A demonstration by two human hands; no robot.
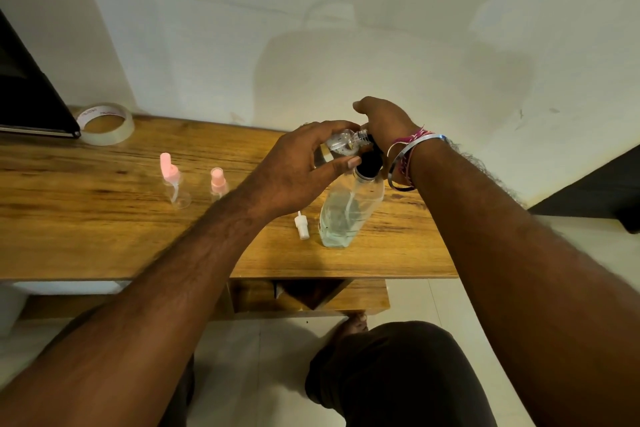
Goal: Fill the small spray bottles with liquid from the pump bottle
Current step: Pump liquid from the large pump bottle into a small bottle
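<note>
Gripped on its side in the left hand [304, 166] near the wooden desk [104, 218]'s right end: a small clear plastic spray bottle [341, 142], uncapped, neck pointing right at the black pump head [370, 159]. Curled over that pump, the right hand [384, 121]; below it, the tall clear pump bottle [349, 208], partly full of pale liquid.

Illumination is dim and warm, with a greenish cast on the wall [346, 28]. Soft, broad shadows fall on the wall above the bench [104, 218], indicating a source behind the person. Wide-angle distortion bends the edges and enlarges both forearms. Centre focus is adequate; the corners are soft.
</note>
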